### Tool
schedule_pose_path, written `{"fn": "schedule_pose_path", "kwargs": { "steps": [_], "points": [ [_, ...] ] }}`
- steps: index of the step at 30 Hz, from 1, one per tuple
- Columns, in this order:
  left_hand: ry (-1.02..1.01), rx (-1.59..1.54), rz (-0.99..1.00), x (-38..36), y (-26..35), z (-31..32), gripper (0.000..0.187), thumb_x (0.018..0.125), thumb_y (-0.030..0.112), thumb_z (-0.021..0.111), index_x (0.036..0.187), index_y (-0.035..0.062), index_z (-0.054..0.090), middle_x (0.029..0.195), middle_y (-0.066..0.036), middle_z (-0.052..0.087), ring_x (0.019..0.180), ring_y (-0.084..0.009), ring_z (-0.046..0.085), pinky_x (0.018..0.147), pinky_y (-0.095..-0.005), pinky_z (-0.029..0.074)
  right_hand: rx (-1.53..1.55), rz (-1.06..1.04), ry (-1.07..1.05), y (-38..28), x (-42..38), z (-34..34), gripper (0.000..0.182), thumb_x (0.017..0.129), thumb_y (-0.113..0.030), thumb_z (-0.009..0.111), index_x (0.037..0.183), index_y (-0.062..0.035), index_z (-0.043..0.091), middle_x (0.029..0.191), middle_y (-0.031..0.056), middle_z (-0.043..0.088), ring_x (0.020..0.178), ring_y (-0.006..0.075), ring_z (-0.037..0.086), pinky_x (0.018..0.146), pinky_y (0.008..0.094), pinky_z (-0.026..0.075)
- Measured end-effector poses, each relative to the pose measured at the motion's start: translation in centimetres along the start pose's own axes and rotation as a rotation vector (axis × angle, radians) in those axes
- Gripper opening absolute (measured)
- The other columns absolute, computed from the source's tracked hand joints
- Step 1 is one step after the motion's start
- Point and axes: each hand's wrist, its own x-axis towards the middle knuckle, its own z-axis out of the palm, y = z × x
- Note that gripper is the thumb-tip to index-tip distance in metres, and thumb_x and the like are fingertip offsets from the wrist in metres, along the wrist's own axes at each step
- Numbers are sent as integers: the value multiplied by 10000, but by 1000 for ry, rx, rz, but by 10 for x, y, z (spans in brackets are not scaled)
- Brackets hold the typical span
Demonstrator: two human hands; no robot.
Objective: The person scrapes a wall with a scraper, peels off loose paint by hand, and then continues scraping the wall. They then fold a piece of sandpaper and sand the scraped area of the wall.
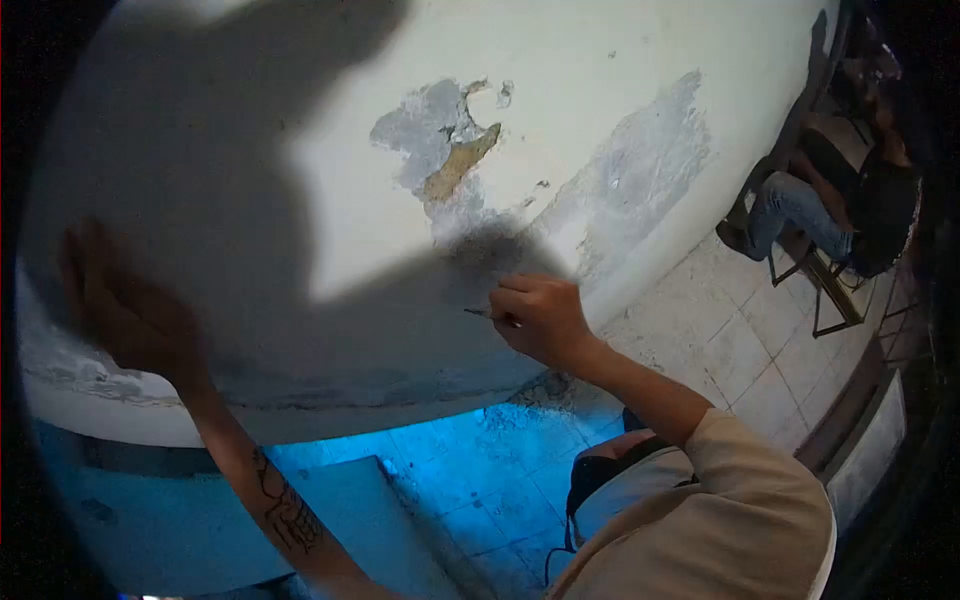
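Note:
A pale wall (380,240) fills the upper view, with grey patches (430,120) and a brown bare spot (462,165) where its surface has come off. My right hand (540,315) is closed around a small thin tool (478,312), whose dark tip points left close to the wall, below the brown spot. At the far left my left hand (135,310) is raised in front of the wall, blurred and in shadow. Its fingers are smeared, and whether it holds anything does not show.
A seated person (800,205) in jeans is at the upper right beside a metal-framed seat (835,295). Floor tiles (740,340) lie below the wall, with debris (550,390) near its base. A blue-lit flat surface (270,520) stands at the lower left.

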Motion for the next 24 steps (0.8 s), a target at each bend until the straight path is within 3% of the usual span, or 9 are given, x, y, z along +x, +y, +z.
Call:
{"fn": "schedule_pose_path", "kwargs": {
  "steps": [2, 6, 9, 11, 12, 14, 16, 19, 24],
  "points": [
    [-2, -23, -6, 3, 0, 1, 311, 953, 63, 348, 1211, 74, 521, 1232, -114, 534, 1204, -271, 454, 981, -383, 415, 47, 85, 27, -12, 5, -29, 73, 629, -63, 626, 654, -109, 576, 685, 39, 555, 669, 242, 600, 521, 368, 476],
    [-22, 11, -36, 0, -1, 0, 310, 949, 54, 349, 1212, 63, 512, 1260, -133, 505, 1201, -292, 453, 995, -386, 414, 30, 0, 106, 5, 1, 25, 159, 610, -62, 653, 600, -100, 499, 610, 19, 515, 575, 207, 556, 499, 341, 454],
    [-6, -39, -59, -1, 3, 4, 313, 947, 46, 347, 1215, 57, 508, 1267, -145, 493, 1195, -303, 457, 1000, -386, 411, -31, -29, 72, 0, -1, 5, 143, 610, -79, 669, 617, -98, 528, 639, 19, 548, 595, 211, 574, 506, 351, 458],
    [7, -53, -83, -1, 4, 4, 319, 950, 52, 342, 1224, 70, 505, 1269, -148, 491, 1196, -305, 457, 992, -392, 415, 23, 78, 32, -2, 2, -10, 49, 655, -91, 643, 690, -103, 610, 719, 51, 594, 672, 252, 607, 531, 351, 485],
    [-5, -54, -87, -4, 2, 3, 319, 950, 52, 342, 1224, 70, 505, 1269, -148, 491, 1196, -305, 457, 992, -392, 415, 25, 80, 20, 2, -7, 11, 49, 655, -91, 643, 690, -103, 610, 719, 51, 594, 672, 252, 607, 531, 351, 485],
    [-67, 98, 2, -6, -7, 1, 321, 950, 65, 346, 1231, 77, 501, 1271, -143, 492, 1200, -301, 456, 979, -406, 419, -234, -49, -613, 10, -45, 83, 82, 674, -115, 643, 742, -82, 611, 776, 66, 611, 732, 267, 616, 541, 355, 500],
    [-26, 73, -6, -1, -3, 2, 328, 948, 72, 345, 1238, 83, 499, 1271, -140, 493, 1199, -300, 457, 984, -408, 411, -71, -159, -530, 1, -103, 102, 120, 709, -123, 614, 818, -72, 609, 811, 83, 610, 780, 275, 611, 546, 387, 508],
    [29, -65, -36, -1, 3, 4, 336, 958, 95, 344, 1262, 98, 489, 1296, -133, 478, 1219, -299, 435, 1004, -416, 377, 142, 12, -565, -33, -158, 41, 75, 770, -106, 540, 825, -96, 589, 809, 88, 601, 793, 282, 607, 554, 448, 493],
    [32, -101, -127, -4, 1, 5, 336, 975, 132, 332, 1271, 103, 490, 1329, -139, 444, 1241, -313, 405, 1024, -433, 348, 362, 9, -758, -27, -173, -108, 73, 735, -135, 588, 769, -96, 537, 760, 59, 556, 702, 255, 589, 523, 390, 491]
  ]
}}
